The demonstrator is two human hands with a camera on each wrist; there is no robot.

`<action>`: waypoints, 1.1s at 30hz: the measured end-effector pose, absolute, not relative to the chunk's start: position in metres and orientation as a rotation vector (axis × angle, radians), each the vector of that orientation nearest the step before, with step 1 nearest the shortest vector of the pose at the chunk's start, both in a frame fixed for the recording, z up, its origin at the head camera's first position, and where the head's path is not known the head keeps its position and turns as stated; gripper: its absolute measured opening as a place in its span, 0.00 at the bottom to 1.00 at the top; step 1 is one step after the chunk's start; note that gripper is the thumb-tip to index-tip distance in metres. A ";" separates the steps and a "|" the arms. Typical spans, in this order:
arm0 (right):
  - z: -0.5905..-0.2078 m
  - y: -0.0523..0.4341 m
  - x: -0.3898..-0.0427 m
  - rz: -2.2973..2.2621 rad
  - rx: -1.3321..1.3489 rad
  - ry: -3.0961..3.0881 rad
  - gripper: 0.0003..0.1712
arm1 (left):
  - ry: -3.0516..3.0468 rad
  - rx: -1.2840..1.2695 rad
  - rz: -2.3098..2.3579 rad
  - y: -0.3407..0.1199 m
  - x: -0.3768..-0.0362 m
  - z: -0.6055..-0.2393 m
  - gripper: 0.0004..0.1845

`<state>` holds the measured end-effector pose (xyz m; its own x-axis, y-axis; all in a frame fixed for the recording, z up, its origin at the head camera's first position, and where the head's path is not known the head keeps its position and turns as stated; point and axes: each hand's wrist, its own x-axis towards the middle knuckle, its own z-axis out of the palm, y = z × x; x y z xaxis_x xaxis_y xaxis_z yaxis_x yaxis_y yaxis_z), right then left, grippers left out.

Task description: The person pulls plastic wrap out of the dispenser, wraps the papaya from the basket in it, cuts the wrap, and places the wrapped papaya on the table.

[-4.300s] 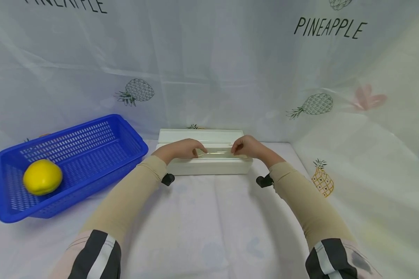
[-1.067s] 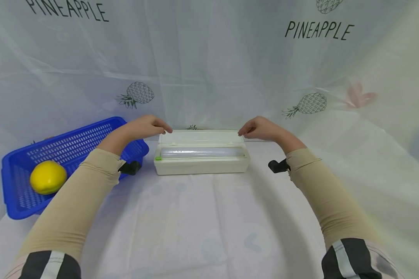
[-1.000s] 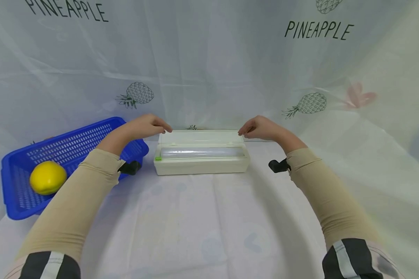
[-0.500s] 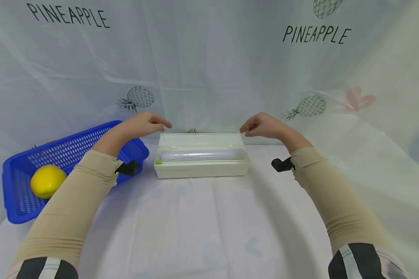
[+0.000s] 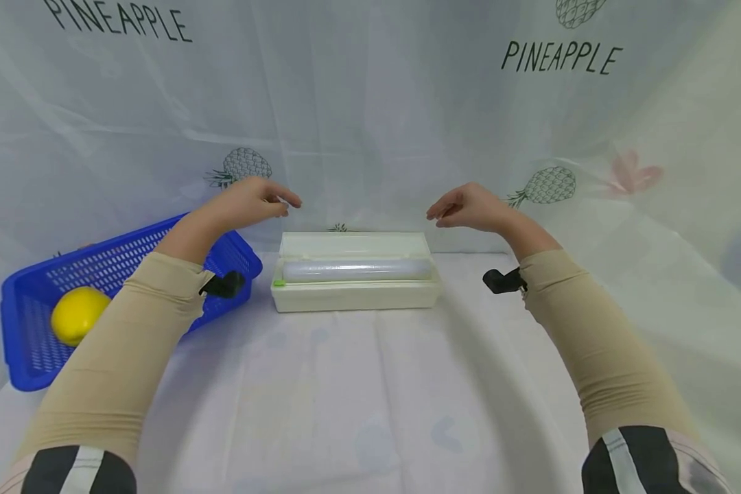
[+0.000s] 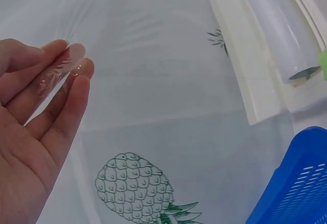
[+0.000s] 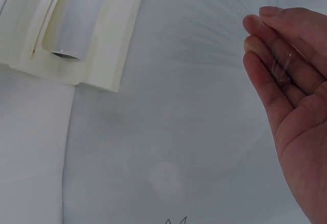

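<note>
I see my left hand [image 5: 247, 201] and right hand [image 5: 466, 206] raised above the back edge of the cream dispenser box [image 5: 355, 295], one to each side of it. Each pinches an edge of clear film [image 6: 56, 76] between thumb and fingertips: the left wrist view shows the film pressed flat across my left fingers [image 6: 76, 89], and the right wrist view shows a shiny patch of it against my right fingers [image 7: 278, 68]. In the head view the film itself is too transparent to make out between the hands.

The box sits on the table [image 5: 370, 398] near the back curtain, its lid open and lying behind it. Its long axis runs left to right across my view. The roll of wrap [image 5: 357, 270] lies in the box along that same axis, one open end facing left, by a small green tab [image 5: 278, 282], and the other facing right.

Left of the box is a blue basket [image 5: 160, 247] with a yellow lemon [image 5: 79, 315] in its near left corner.
</note>
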<state>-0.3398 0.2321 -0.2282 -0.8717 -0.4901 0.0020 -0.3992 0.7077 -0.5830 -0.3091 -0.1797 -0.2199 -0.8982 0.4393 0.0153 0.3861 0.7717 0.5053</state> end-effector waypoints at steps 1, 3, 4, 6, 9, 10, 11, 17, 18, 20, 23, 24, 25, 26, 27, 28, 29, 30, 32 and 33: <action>-0.227 0.232 -0.340 -0.894 -0.729 2.759 0.13 | 2.863 0.667 0.781 -0.180 -0.309 -0.218 0.18; -0.224 0.233 -0.340 -0.903 -0.735 2.757 0.12 | 2.875 0.672 0.774 -0.180 -0.309 -0.216 0.18; -0.223 0.233 -0.339 -0.904 -0.735 2.757 0.12 | 2.879 0.672 0.771 -0.180 -0.308 -0.215 0.18; -0.220 0.233 -0.339 -0.907 -0.738 2.754 0.13 | 2.891 0.682 0.766 -0.180 -0.307 -0.212 0.17; -0.215 0.233 -0.339 -0.903 -0.738 2.772 0.13 | 2.907 0.690 0.764 -0.179 -0.306 -0.208 0.18; -0.213 0.233 -0.339 -0.899 -0.738 2.781 0.12 | 2.915 0.689 0.760 -0.179 -0.305 -0.206 0.18; -0.211 0.233 -0.338 -0.897 -0.739 2.789 0.12 | 2.923 0.690 0.757 -0.179 -0.304 -0.204 0.18; -0.200 0.232 -0.336 -0.903 -0.739 2.809 0.12 | 2.945 0.695 0.747 -0.179 -0.302 -0.193 0.19; -0.199 0.232 -0.335 -0.905 -0.739 2.808 0.12 | 2.947 0.698 0.749 -0.179 -0.302 -0.192 0.19; -0.196 0.231 -0.334 -0.904 -0.741 2.808 0.12 | 2.947 0.701 0.753 -0.179 -0.301 -0.190 0.19; -0.192 0.231 -0.333 -0.901 -0.744 2.818 0.12 | 2.950 0.703 0.761 -0.180 -0.301 -0.188 0.18; -0.191 0.231 -0.332 -0.901 -0.743 2.820 0.13 | 2.952 0.701 0.762 -0.180 -0.301 -0.187 0.18; -0.190 0.231 -0.332 -0.900 -0.742 2.823 0.13 | 2.952 0.700 0.764 -0.180 -0.301 -0.187 0.18; -0.189 0.231 -0.332 -0.900 -0.740 2.825 0.13 | 2.955 0.700 0.763 -0.181 -0.301 -0.186 0.18; -0.188 0.231 -0.332 -0.902 -0.736 2.827 0.13 | 2.956 0.702 0.768 -0.181 -0.301 -0.185 0.18; -0.187 0.231 -0.331 -0.900 -0.735 2.830 0.13 | 2.960 0.704 0.774 -0.180 -0.300 -0.184 0.18; -0.187 0.232 -0.332 -0.896 -0.737 2.834 0.13 | 2.956 0.708 0.789 -0.180 -0.300 -0.183 0.18; -0.186 0.232 -0.332 -0.895 -0.738 2.838 0.13 | 2.953 0.713 0.796 -0.180 -0.300 -0.182 0.18; -0.184 0.233 -0.331 -0.894 -0.748 2.849 0.13 | 2.956 0.720 0.800 -0.179 -0.299 -0.180 0.18; -0.183 0.233 -0.331 -0.899 -0.751 2.855 0.13 | 2.959 0.724 0.803 -0.179 -0.299 -0.180 0.18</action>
<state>-0.3310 0.2330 -0.1832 -0.8800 -0.4663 0.0902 -0.4338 0.7118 -0.5523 -0.2990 -0.1787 -0.1795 -0.8942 0.4298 0.1252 0.4342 0.7644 0.4767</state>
